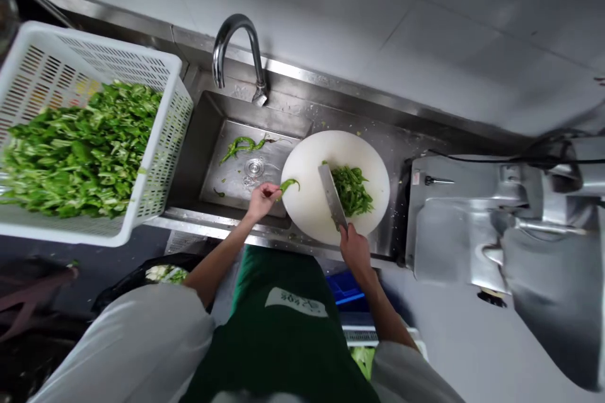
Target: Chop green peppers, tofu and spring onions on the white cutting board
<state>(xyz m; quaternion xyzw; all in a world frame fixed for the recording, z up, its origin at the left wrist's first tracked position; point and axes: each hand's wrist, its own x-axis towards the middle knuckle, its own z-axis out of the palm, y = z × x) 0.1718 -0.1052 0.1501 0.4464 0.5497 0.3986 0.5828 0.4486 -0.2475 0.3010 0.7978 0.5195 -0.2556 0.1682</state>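
Observation:
My left hand [263, 200] pinches a green chili pepper [289, 184] at the left edge of the round white cutting board [305, 214]. In my right hand [354, 249] is the handle of a cleaver [332, 195], its wide blade resting over the board. A pile of cut green peppers [350, 190] lies against the blade's right side. To the left, a few whole green peppers [242, 146] lie in the bottom of the steel sink [215, 186].
A white plastic basket [127, 227] heaped with cut green peppers [89, 157] stands left of the sink. A curved faucet [239, 22] rises behind it. On the right is a metal slicing machine [472, 220]. A black bag [113, 286] with scraps sits below left.

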